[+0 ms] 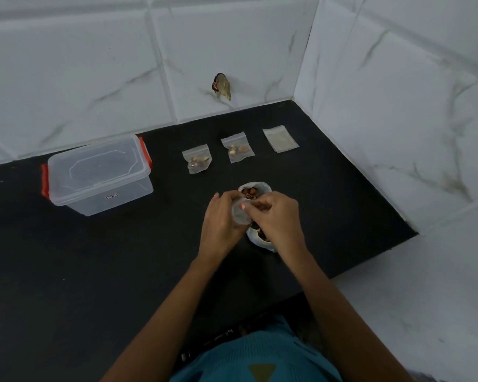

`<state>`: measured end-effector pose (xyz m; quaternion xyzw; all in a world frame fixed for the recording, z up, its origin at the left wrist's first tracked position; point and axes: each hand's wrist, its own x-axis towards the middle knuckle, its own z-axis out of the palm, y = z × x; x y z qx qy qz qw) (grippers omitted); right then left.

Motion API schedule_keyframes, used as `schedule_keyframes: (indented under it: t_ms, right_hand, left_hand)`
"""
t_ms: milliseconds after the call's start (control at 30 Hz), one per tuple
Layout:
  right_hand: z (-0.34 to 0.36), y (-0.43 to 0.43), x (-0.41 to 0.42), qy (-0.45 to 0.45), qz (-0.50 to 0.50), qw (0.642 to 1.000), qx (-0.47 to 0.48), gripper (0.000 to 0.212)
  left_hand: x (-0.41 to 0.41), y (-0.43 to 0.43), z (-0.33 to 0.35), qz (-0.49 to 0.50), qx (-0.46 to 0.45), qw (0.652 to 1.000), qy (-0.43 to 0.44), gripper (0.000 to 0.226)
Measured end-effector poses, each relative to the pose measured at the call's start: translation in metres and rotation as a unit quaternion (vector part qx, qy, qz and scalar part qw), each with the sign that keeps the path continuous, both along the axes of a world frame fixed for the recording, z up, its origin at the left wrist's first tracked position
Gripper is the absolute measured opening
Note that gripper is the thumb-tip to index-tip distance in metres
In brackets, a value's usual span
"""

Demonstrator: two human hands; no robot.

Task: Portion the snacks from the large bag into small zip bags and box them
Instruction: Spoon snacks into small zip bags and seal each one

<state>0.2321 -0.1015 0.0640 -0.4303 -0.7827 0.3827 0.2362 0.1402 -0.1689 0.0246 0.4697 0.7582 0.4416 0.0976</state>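
Head view: my left hand grips a small zip bag, thin, clear and limp, directly over the large bag, probably so strays drop back among the snacks; my right hand pinches its mouth. Beyond my hands lie a filled bag and a second filled bag, flat empties beyond my right, a lidded clear box far left.

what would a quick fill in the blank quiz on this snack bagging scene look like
1. The filled zip bags lying on the counter number ____.
2. The clear box stands to the ____ of them.
3. The stack of empty zip bags lies nearest the ____ wall.
4. The small zip bag over the large bag is gripped by the ____ hand.
Missing words: two; left; right; left.
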Motion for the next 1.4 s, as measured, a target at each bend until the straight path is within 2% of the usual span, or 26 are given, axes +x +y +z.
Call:
schedule_keyframes:
  t_ms: [100, 300, 500, 633, 767, 900, 1067, 1200, 1300, 1400]
  right_hand:
    - [-0.002, 0.002, -0.001, -0.038, 0.006, 0.999, 0.008, 0.021]
    - [-0.002, 0.003, -0.001, -0.099, 0.050, 0.993, 0.026, 0.029]
    - [-0.001, 0.001, 0.000, -0.113, 0.062, 0.991, 0.045, 0.037]
    - [-0.002, -0.003, 0.000, -0.118, 0.079, 0.988, 0.052, 0.043]
    - [-0.001, -0.002, 0.000, -0.130, 0.087, 0.986, 0.049, 0.045]
    - [0.000, 0.002, 0.003, -0.107, 0.075, 0.991, 0.008, 0.041]
    - [0.000, 0.009, 0.012, -0.020, 0.045, 0.995, -0.092, 0.022]
    - [-0.003, 0.013, 0.023, 0.070, 0.010, 0.978, -0.198, 0.013]
    - [-0.014, 0.021, 0.031, 0.050, -0.022, 0.979, -0.198, 0.011]
    - [-0.033, 0.029, 0.042, -0.057, -0.040, 0.984, -0.166, 0.012]
  left_hand:
    - [-0.001, 0.002, -0.002, 0.005, -0.008, 1.000, -0.007, 0.046]
    - [-0.001, 0.001, -0.004, -0.021, 0.000, 0.994, -0.105, 0.064]
    - [0.002, 0.004, -0.008, -0.039, -0.023, 0.998, -0.049, 0.065]
    - [0.004, 0.005, -0.011, -0.010, -0.059, 0.998, -0.021, 0.063]
    - [0.004, 0.006, -0.011, -0.004, -0.043, 0.999, -0.004, 0.055]
    - [0.002, 0.006, -0.011, -0.031, -0.010, 0.999, -0.043, 0.043]
    - [0.004, 0.005, -0.006, -0.053, 0.000, 0.979, -0.198, 0.041]
    - [0.005, 0.006, -0.009, -0.039, 0.013, 0.975, -0.219, 0.047]
    - [0.004, 0.005, -0.015, -0.037, 0.007, 0.979, -0.201, 0.033]
    - [0.002, 0.003, -0.018, -0.028, 0.002, 0.979, -0.202, 0.031]
